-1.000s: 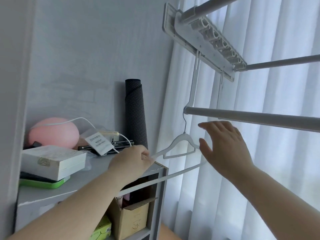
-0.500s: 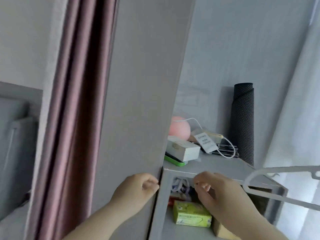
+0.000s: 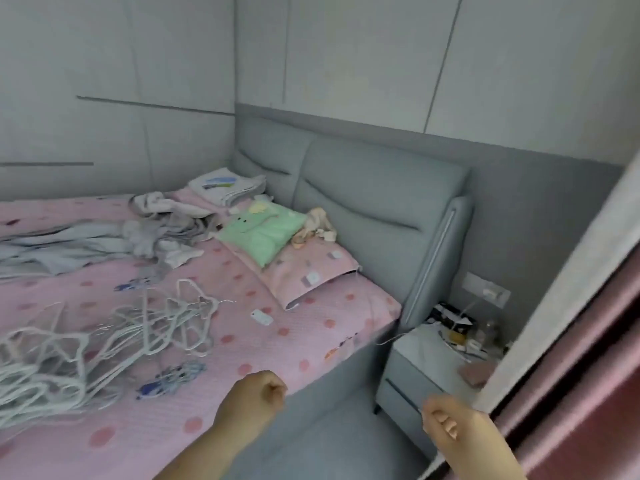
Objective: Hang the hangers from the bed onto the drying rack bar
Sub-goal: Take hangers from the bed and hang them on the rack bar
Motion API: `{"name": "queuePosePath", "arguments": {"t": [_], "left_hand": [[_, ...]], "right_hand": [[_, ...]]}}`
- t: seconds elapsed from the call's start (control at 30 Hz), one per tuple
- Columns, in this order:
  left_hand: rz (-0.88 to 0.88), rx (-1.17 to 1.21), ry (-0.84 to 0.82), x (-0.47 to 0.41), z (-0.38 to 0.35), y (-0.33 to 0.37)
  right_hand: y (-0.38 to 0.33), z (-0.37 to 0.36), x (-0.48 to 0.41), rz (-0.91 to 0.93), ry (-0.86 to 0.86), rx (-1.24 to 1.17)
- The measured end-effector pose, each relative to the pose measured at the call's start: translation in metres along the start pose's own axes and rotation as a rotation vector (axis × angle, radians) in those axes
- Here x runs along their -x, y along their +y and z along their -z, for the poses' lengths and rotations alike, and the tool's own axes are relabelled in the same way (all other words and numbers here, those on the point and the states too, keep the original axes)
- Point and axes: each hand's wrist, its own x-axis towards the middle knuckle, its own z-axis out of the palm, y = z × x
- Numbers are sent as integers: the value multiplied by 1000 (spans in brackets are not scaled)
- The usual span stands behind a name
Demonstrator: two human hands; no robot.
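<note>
A tangled pile of several white hangers (image 3: pixel 104 341) lies on the pink spotted bed (image 3: pixel 242 344), spread from the left edge toward the middle. My left hand (image 3: pixel 256 398) hovers over the bed's near corner, fingers curled into a loose fist, holding nothing. My right hand (image 3: pixel 450 424) is lower right, over the floor by the nightstand, fingers curled and empty. Both hands are well right of the hangers. The drying rack is out of view.
Crumpled grey clothes (image 3: pixel 114 233), folded towels (image 3: pixel 228 185) and a green pillow (image 3: pixel 263 230) lie near the grey headboard (image 3: pixel 374 202). A small white remote (image 3: pixel 262 318) sits on the sheet. A cluttered nightstand (image 3: pixel 440 362) stands right of the bed; a mauve curtain (image 3: pixel 581 393) hangs at far right.
The view has swung from the drying rack and shelf round to the bed. My hands let go of the hung hanger, curled up and dropped low; both are empty.
</note>
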Motion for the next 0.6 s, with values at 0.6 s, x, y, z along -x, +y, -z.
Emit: {"name": "queuePosePath", "arguments": {"t": [0.6], "left_hand": [[547, -239, 273, -136, 151, -277]], "right_hand": [[-139, -373, -209, -1, -859, 1]]}}
